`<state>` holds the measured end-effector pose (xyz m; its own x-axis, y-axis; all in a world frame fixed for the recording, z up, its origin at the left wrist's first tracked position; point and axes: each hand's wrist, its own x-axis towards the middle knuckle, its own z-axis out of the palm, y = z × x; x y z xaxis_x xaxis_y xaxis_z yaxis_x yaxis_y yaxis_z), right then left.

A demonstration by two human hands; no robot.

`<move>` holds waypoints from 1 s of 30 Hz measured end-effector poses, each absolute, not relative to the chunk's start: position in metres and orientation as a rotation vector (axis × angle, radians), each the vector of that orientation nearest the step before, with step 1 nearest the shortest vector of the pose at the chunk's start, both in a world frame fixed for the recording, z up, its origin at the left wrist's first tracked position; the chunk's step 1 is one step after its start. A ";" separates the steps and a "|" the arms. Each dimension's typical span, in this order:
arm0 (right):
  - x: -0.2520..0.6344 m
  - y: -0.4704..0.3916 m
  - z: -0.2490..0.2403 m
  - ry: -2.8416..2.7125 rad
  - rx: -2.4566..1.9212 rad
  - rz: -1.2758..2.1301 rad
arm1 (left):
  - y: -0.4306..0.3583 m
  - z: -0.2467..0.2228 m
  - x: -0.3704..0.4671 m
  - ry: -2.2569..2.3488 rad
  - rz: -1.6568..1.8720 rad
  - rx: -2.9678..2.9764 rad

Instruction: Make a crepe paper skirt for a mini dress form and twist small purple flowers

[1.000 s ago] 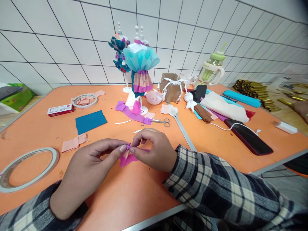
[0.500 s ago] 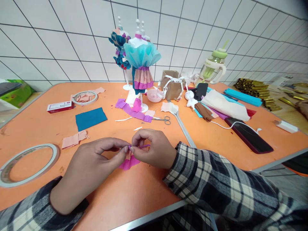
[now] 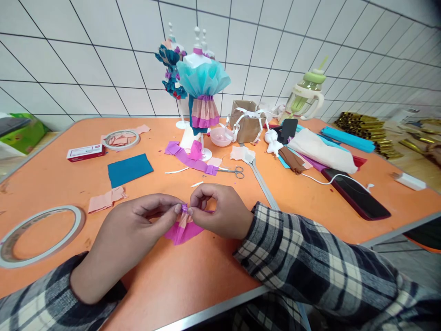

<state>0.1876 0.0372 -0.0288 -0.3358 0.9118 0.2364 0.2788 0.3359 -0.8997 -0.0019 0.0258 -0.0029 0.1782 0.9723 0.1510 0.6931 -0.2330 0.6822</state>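
Near the front of the orange table, my left hand (image 3: 132,230) and my right hand (image 3: 218,212) pinch a small piece of gathered crepe paper (image 3: 182,232) between thumbs and forefingers. Its purple top edge is bunched, with a peach band and a magenta flared hem hanging below. My fingertips are close together on the gathered edge, and the right fingers cover part of it. Beyond my hands lie a purple crepe paper strip (image 3: 188,160) and small scissors (image 3: 234,172). Behind these stands a mini dress form (image 3: 198,59) in a turquoise, peach and magenta paper dress.
At left lie a large tape roll (image 3: 77,220), a teal paper sheet (image 3: 130,170), peach paper scraps (image 3: 103,201), a small staple-type box (image 3: 86,152) and another tape roll (image 3: 132,134). To the right are a phone (image 3: 356,193), a white cable, paper rolls (image 3: 322,149) and a green-lidded bottle (image 3: 305,99).
My fingertips have parted slightly, so more of the purple gathered edge shows. The magenta hem has spread wider below them, and my left hand has shifted a little left.
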 end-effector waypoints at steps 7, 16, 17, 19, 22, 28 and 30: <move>0.187 0.039 -0.031 -1.758 -1.084 1.145 | 0.026 -0.004 -0.001 1.532 0.763 1.968; 0.186 0.039 -0.029 -1.762 -1.116 1.125 | 0.025 -0.001 0.002 1.585 0.816 2.008; 0.187 0.039 -0.028 -1.766 -1.121 1.122 | 0.025 -0.001 0.002 1.587 0.814 2.010; 0.189 0.039 -0.027 -1.772 -1.120 1.124 | 0.024 -0.001 0.001 1.587 0.815 2.031; 0.191 0.038 -0.025 -1.721 -1.114 1.138 | 0.022 -0.001 0.000 1.602 0.852 2.067; 0.186 0.035 -0.027 -1.841 -1.115 0.947 | 0.017 -0.001 0.001 1.593 0.892 2.187; 0.184 0.035 -0.029 -1.825 -1.075 0.955 | 0.018 0.000 0.001 1.575 0.884 2.163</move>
<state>0.1842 0.0353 -0.0285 -0.3231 0.9119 0.2531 0.3124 0.3552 -0.8811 0.0010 0.0178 0.0003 0.1998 0.9356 0.2912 0.7361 -0.3394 0.5856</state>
